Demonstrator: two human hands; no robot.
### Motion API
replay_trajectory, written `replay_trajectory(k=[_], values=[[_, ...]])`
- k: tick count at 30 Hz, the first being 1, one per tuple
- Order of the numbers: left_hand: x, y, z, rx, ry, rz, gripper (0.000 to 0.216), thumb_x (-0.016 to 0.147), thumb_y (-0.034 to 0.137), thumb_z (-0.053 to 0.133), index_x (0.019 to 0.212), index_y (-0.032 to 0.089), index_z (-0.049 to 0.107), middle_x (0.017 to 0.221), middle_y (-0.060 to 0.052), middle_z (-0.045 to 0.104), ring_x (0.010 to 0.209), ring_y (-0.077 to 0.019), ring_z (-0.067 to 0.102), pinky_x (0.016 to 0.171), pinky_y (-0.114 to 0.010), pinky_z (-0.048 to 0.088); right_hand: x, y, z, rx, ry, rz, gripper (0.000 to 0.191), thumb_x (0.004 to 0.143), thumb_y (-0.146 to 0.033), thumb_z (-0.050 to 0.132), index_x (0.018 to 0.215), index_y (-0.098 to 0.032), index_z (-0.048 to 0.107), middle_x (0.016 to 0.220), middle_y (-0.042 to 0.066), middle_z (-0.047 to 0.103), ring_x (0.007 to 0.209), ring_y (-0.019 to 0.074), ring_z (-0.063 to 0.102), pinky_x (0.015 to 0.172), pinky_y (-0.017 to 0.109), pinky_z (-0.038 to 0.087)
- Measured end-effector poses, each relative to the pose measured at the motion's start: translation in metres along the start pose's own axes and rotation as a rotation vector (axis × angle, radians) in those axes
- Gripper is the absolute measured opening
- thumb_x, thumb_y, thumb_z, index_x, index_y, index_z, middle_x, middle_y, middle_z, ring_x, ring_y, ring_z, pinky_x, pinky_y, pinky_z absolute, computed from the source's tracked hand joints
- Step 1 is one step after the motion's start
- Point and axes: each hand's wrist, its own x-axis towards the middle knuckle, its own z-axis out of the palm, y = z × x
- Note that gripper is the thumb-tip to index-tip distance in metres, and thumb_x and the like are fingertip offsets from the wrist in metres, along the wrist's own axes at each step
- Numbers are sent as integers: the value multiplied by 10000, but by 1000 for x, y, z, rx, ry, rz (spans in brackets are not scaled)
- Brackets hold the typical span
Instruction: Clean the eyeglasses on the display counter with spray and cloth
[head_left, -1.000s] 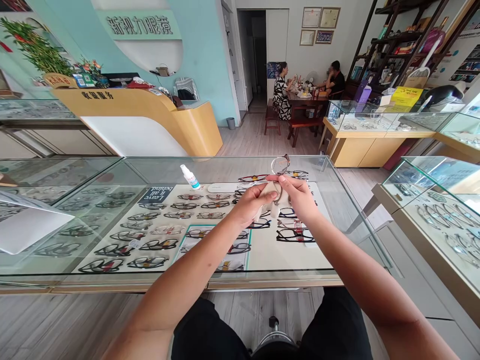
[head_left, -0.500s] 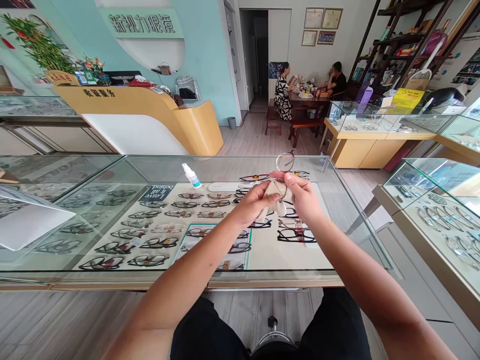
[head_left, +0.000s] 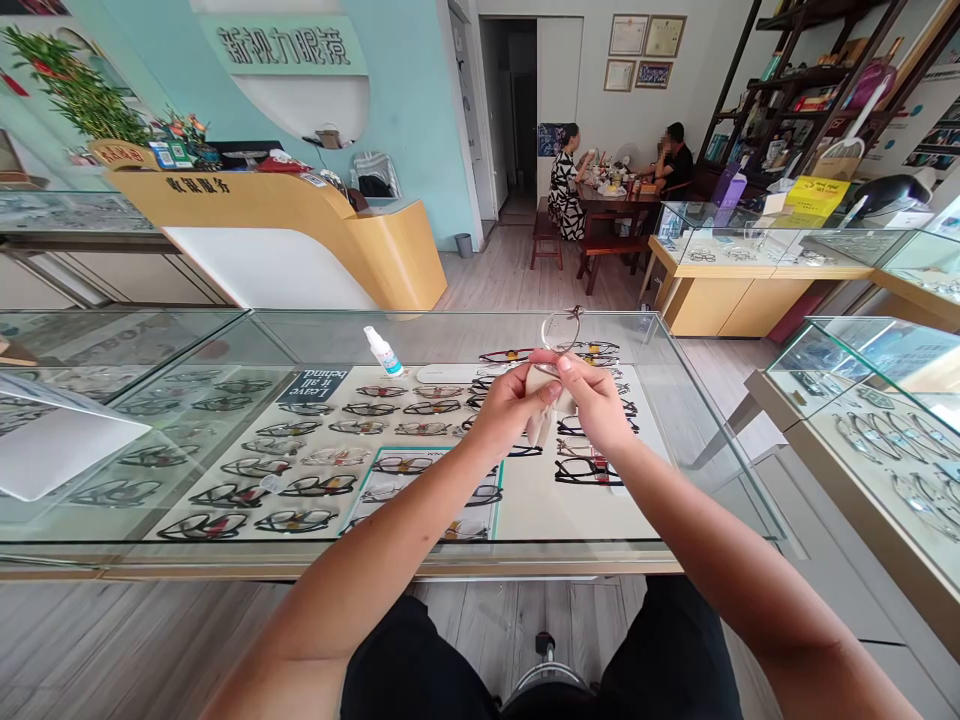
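Both hands are raised over the glass display counter (head_left: 675, 440), close together. My left hand (head_left: 506, 410) pinches a small beige cleaning cloth (head_left: 538, 392) against a pair of thin-rimmed glasses (head_left: 562, 328). My right hand (head_left: 592, 400) grips the same glasses by the frame, thumb on top. One round lens sticks up above the fingers; the other lens is hidden in the cloth. A small white spray bottle (head_left: 382, 352) lies on the counter to the left of my hands.
Rows of spectacle frames (head_left: 300, 470) lie on display under the glass. More glass cases stand at the right (head_left: 862, 400) and far right (head_left: 750, 250). A curved wooden reception desk (head_left: 315, 240) is behind. Two people sit at a table (head_left: 615, 195) in the back.
The hands have shifted slightly up and left, and the cloth has been worked over the hidden lens. The raised lens has tilted a little.
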Motion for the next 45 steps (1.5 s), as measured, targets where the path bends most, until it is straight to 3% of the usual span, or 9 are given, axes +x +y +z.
replay_trajectory(k=[6,13,21,27,31,38,41,45], values=[[-2,2,3,-32,34,2,483,657,547,1105,889,212,846,783,6,761,706,-131,630,690,-263,487,-2,-1,2,-8,-27,-68,615,1026,-845,681,1037,-296,960,967,52,747,1053,270,708,1064,448,544],[-4,3,6,-30,49,24,542,728,701,1031,936,231,859,782,-1,765,754,-167,654,734,-293,500,-2,-1,4,1,-46,-68,539,1011,-810,733,1105,-332,964,1179,78,828,1295,316,722,1227,475,513],[-1,-1,2,-2,20,39,608,767,797,966,801,214,795,734,-21,717,737,-183,631,715,-320,481,1,-6,-4,5,-7,-51,535,966,-840,761,983,-348,970,1138,70,851,1253,339,749,1210,505,541],[-2,9,-2,-24,-140,-25,532,809,697,984,1020,225,860,988,-76,833,982,-267,786,891,-358,589,4,-4,-10,112,45,88,514,938,-795,797,979,-308,959,1081,64,866,1159,341,781,1090,487,618],[-5,18,-3,48,-217,-20,517,840,644,982,1142,238,879,1073,-88,843,1025,-263,784,897,-343,592,6,0,-12,211,48,149,523,913,-781,823,978,-279,952,1057,68,883,1097,338,805,1036,482,640],[-5,12,-2,96,-109,28,650,774,600,1037,1274,224,861,981,-45,826,804,-176,691,729,-284,516,5,5,-8,159,22,148,577,944,-810,774,1110,-291,963,1065,53,858,1109,297,775,990,421,617],[-5,8,1,97,-13,32,632,758,657,1029,1175,210,869,863,-16,788,711,-155,634,677,-281,480,3,4,-5,102,-15,85,608,983,-831,724,1156,-296,957,1117,59,832,1141,295,752,1035,437,592],[-5,6,4,46,55,95,598,752,706,1017,1044,210,856,855,-13,785,774,-174,673,744,-294,535,1,1,0,25,-51,5,602,997,-856,705,1132,-326,959,1139,57,826,1190,298,724,1119,460,555]])
